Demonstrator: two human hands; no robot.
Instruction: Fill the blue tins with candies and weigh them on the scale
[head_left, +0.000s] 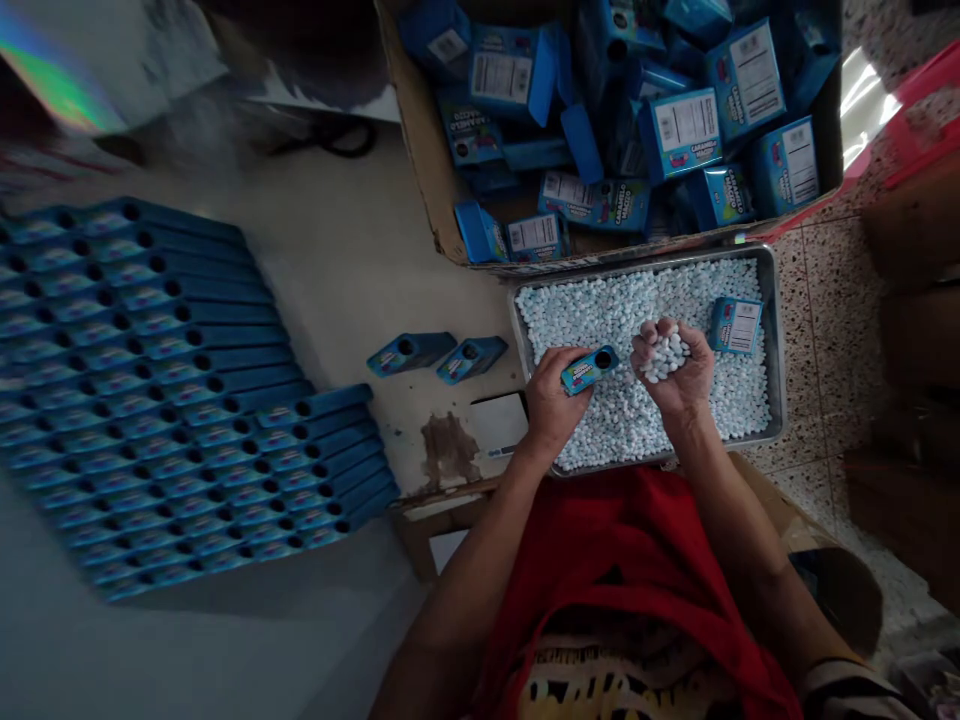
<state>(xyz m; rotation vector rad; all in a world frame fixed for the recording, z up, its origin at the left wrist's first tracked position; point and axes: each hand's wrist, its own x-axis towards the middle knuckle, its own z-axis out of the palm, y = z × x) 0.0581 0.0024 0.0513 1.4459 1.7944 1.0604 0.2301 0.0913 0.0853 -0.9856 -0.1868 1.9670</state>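
Cupping candies (664,356), the right hand (691,385) hung beside a box (579,376) the left hand (553,405) gripped, while box rows (225,345) (seemingly done) stood and loose boxes (681,130) filled a carton (416,130).

We list: one red garment (622,540), yellowish lettering (600,690) on front; one dark right sleeve (844,685), pale stripes; bare forearms (750,510).

Blue box (577,377), printed, dark round hole showing, in left hand (551,403) | white pellets (664,358), heaped in right hand (688,385)
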